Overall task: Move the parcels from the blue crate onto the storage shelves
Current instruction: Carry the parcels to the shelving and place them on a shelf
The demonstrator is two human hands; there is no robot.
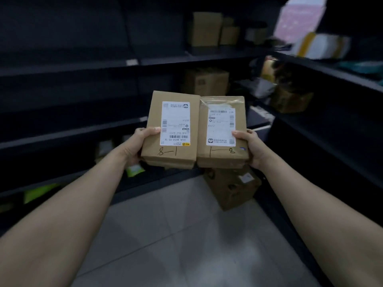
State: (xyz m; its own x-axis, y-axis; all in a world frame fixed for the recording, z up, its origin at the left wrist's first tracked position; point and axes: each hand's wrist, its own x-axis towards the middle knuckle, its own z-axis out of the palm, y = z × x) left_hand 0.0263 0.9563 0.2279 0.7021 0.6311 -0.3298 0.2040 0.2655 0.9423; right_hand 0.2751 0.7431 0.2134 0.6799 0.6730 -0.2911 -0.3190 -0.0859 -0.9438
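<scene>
Hands grip parcels between dark shelves, above tiled floor.

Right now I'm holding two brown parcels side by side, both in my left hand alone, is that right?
Not quite. The head view shows both hands in use: the left hand grips the left parcel and the right hand grips the right parcel. The two are brown and side by side, as you said.

Dark metal storage shelves line the left, back and right of the frame. Brown cardboard boxes stand on the upper-centre shelf. A brown cardboard carton sits on the pale tiled floor, lower centre.
</scene>
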